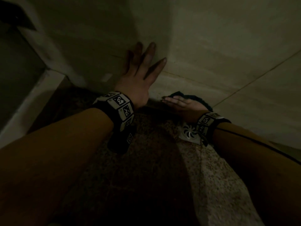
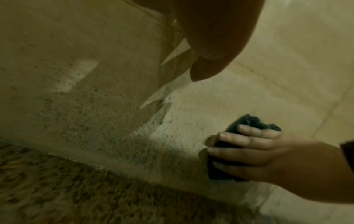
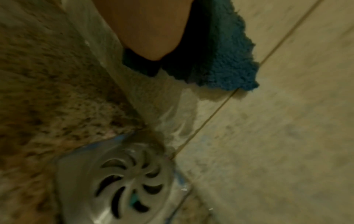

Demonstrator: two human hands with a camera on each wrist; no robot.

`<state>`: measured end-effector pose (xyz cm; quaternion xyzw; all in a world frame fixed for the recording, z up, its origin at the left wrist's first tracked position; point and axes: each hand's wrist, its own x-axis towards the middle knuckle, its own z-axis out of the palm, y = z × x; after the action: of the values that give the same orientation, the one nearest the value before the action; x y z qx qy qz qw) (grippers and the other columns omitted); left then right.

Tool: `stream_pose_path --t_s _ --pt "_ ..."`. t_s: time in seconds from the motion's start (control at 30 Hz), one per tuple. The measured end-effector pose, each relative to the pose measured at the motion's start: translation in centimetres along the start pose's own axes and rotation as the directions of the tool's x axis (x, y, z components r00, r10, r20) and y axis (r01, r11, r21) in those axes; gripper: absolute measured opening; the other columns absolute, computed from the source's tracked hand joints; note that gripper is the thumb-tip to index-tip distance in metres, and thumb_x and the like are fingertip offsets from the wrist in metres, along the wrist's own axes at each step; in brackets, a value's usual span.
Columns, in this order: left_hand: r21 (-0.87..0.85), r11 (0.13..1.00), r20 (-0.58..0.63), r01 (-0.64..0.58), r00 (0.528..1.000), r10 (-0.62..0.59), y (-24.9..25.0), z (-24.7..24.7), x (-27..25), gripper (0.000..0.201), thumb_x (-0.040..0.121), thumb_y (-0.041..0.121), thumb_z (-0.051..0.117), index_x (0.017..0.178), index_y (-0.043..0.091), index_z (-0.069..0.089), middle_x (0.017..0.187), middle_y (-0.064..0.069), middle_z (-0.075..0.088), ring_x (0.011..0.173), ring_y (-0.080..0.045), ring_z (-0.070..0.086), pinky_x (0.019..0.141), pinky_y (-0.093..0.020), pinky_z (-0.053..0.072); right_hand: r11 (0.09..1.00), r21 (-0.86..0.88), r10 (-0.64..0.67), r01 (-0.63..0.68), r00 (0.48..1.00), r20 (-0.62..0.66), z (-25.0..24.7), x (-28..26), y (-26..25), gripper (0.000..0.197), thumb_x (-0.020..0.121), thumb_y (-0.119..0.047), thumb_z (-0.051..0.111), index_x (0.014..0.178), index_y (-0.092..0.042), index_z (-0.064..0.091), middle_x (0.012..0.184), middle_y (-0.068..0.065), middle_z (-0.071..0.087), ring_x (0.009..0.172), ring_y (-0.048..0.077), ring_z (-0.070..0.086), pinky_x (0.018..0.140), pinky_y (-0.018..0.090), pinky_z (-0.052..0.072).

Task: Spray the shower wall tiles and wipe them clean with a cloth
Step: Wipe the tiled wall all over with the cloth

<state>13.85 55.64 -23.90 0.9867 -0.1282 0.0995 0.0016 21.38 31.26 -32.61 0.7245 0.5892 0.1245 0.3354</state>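
- Nearest us in the head view, our two sleeves (image 1: 53,154) are mustard-coloured, each ending in a black wrist band (image 1: 121,110) set with white squares bearing black patterned codes.
- Below the arms lies the floor (image 1: 216,185), speckled stone in brown and cream, dark where our shadow falls on it.
- A square metal drain cover (image 3: 122,180) sits in the floor just beside the wall, its round centre cut with curved slots in a pinwheel; the right wrist view shows this clearly, while the head view shows only part of it, behind the right wrist. We cannot tell what lies inside the slots.
- Our right hand (image 2: 264,156) presses the cloth (image 3: 226,60) flat against the lowest wall tile, just above the floor edge. The fingers (image 2: 235,137) lie straight and close together on top of it, not curled round it.
- The cloth is dark blue with a nubbly, looped texture and a ragged edge; its colour reads only in the right wrist view, and it looks almost black elsewhere.
- Only the left wrist view shows fine droplets and a foamy speckle on the wall tiles (image 2: 172,131) beside the cloth.
- Farther up, our left hand (image 1: 138,75) rests flat against the adjoining wall near the corner, fingers straight and spread apart, holding nothing.
- The tiles are large, smooth and beige, divided by thin grout lines (image 1: 254,82).
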Motion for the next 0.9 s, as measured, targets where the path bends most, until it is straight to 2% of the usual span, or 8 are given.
stream_pose_path --t_s 0.13,0.27,0.37,0.43,0.6,0.7,0.8,0.9 --pt "-0.044 0.987 -0.007 -0.156 0.988 0.156 0.8 1.1 -0.6 0.081 0.079 0.019 0.046 0.151 0.014 0.009 0.157 -0.018 0.006 0.140 -0.041 0.000 0.110 -0.048 -0.010 0.997 -0.036 0.062 -0.062 0.998 -0.002 -1.8 -0.1 -0.6 0.043 0.100 -0.025 0.028 0.141 -0.011 0.031 0.146 -0.002 0.030 0.132 0.008 0.037 0.115 0.033 0.012" --pt "-0.167 0.944 0.007 -0.284 0.957 0.289 1.4 1.9 -1.1 0.067 0.076 0.019 0.038 0.141 0.003 0.039 0.153 -0.020 0.023 0.140 -0.042 0.012 0.113 -0.049 0.005 0.989 0.051 0.129 -0.136 0.984 0.124 -2.1 0.1 -0.9 0.050 0.103 -0.022 0.009 0.149 -0.003 0.003 0.142 -0.004 0.033 0.136 0.014 0.021 0.116 0.029 0.003" --pt "-0.325 0.943 0.198 -0.066 0.971 0.136 2.1 0.9 -1.8 0.056 0.087 0.015 0.043 0.142 0.016 0.040 0.157 -0.009 0.013 0.143 -0.031 0.010 0.113 -0.041 0.014 0.988 0.144 0.022 -0.055 0.974 0.226 -2.4 -0.8 -1.2 0.050 0.095 -0.024 0.024 0.143 -0.008 0.027 0.135 -0.003 0.051 0.130 0.015 0.039 0.116 0.026 0.003" --pt "-0.402 0.903 0.344 0.149 0.939 -0.002 2.4 0.9 -2.0 0.050 0.092 0.014 0.045 0.141 0.021 0.040 0.152 -0.008 0.023 0.136 -0.030 0.024 0.107 -0.035 0.025 0.995 0.096 0.020 -0.033 0.992 0.125 -2.4 -0.8 -0.9 0.043 0.095 -0.024 0.029 0.127 -0.011 0.055 0.123 0.005 0.063 0.115 0.020 0.058 0.111 0.026 0.019" --pt "-0.515 0.725 0.617 0.457 0.785 -0.057 2.1 2.1 -1.2 0.034 0.095 0.011 0.047 0.127 0.015 0.057 0.134 -0.008 0.052 0.121 -0.026 0.049 0.095 -0.026 0.036 0.963 0.131 0.217 -0.236 0.966 0.143 -4.0 -0.8 -1.2 0.044 0.083 -0.022 0.034 0.104 -0.018 0.073 0.104 0.001 0.070 0.105 0.023 0.042 0.088 0.034 0.032" --pt "-0.544 0.687 0.603 0.481 0.794 -0.078 2.4 2.4 -0.8 0.032 0.095 0.011 0.046 0.124 0.015 0.061 0.132 -0.007 0.055 0.119 -0.025 0.051 0.093 -0.024 0.037 0.860 0.223 0.417 -0.459 0.884 0.213 -6.1 -0.7 -1.7 0.046 0.084 -0.024 0.034 0.115 -0.020 0.068 0.117 0.002 0.065 0.114 0.025 0.038 0.091 0.036 0.029" --pt "-0.573 0.659 0.612 0.488 0.789 -0.053 2.4 2.6 -0.5 0.032 0.095 0.009 0.046 0.124 0.012 0.061 0.131 -0.009 0.056 0.119 -0.026 0.051 0.094 -0.025 0.037 0.659 0.353 0.499 -0.664 0.737 0.455 -8.3 -0.3 -3.5 0.051 0.099 -0.026 0.033 0.149 -0.022 0.023 0.155 0.006 0.015 0.141 0.027 0.008 0.112 0.043 0.009" --pt "-0.616 0.609 0.594 0.499 0.802 -0.056 2.2 2.8 -0.4 0.027 0.093 0.007 0.050 0.115 0.009 0.066 0.125 -0.010 0.061 0.116 -0.027 0.055 0.095 -0.027 0.039 0.433 0.396 0.560 -0.810 0.586 0.586 -9.6 1.0 -4.9 0.057 0.098 -0.029 0.036 0.150 -0.029 0.013 0.156 0.006 0.001 0.142 0.029 -0.001 0.114 0.047 0.001"
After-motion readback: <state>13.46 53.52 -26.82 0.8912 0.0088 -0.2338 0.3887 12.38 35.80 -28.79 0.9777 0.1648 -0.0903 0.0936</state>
